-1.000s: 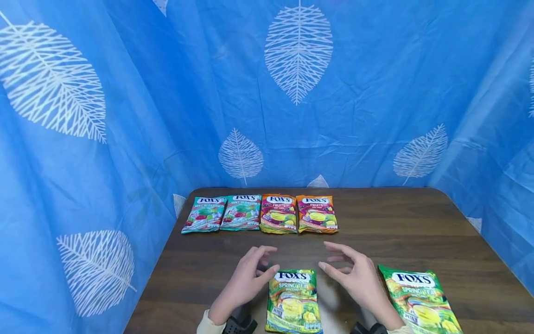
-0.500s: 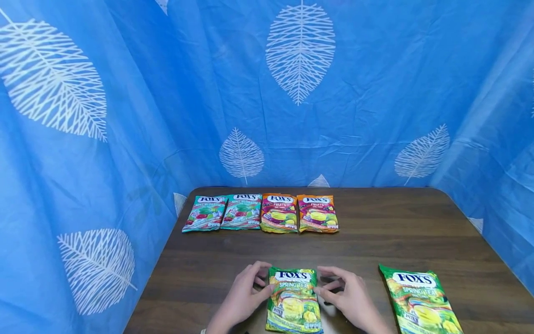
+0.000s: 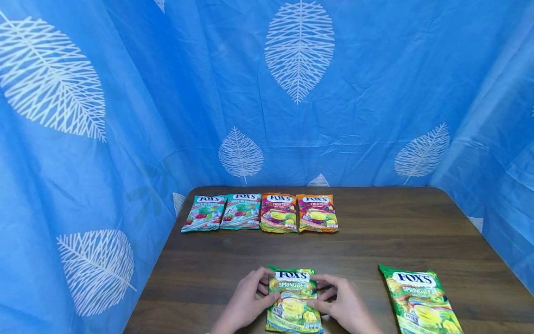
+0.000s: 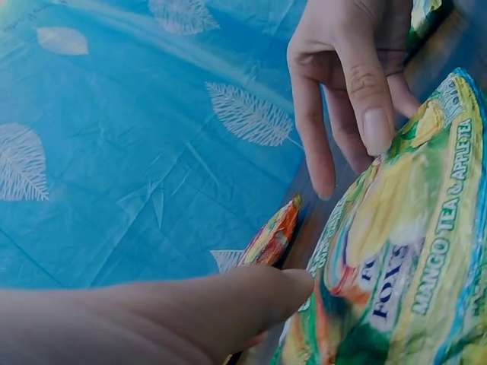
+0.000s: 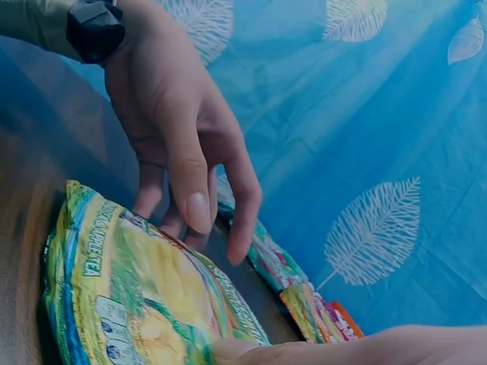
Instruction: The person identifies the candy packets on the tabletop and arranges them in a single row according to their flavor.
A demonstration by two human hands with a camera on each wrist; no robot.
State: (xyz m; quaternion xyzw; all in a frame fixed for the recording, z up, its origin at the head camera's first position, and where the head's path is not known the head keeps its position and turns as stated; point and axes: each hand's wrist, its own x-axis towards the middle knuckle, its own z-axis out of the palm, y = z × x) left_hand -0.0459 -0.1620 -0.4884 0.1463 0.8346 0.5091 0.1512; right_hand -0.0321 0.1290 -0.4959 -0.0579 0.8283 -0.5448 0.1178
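Note:
A green and yellow Fox's Spring Tea candy packet point(image 3: 293, 306) lies flat on the table in front of me. My left hand point(image 3: 246, 299) is at its left edge, thumb over the top face, the other fingers loosely bent beside the edge. Along the right edge my right hand point(image 3: 340, 301) mirrors this, its thumb overlapping the packet. In the left wrist view the right hand point(image 4: 350, 84) shows a gap between thumb and index finger. The right wrist view shows the left hand point(image 5: 183, 129) with fingers relaxed past the packet's edge. Fingertips beneath the edges are partly hidden.
A second Spring Tea packet point(image 3: 421, 301) lies to the right. At the back left stand in a row two Mint Blossom packets, one the leftmost packet point(image 3: 204, 214), and two Fruits packets, one the rightmost packet point(image 3: 318, 214). A blue leaf-patterned curtain point(image 3: 354, 116) surrounds the dark wooden table point(image 3: 396, 222).
Both hands have come down and inward from above the near Spring Tea packet to its two sides, thumbs now over its face. The packets have stayed where they were.

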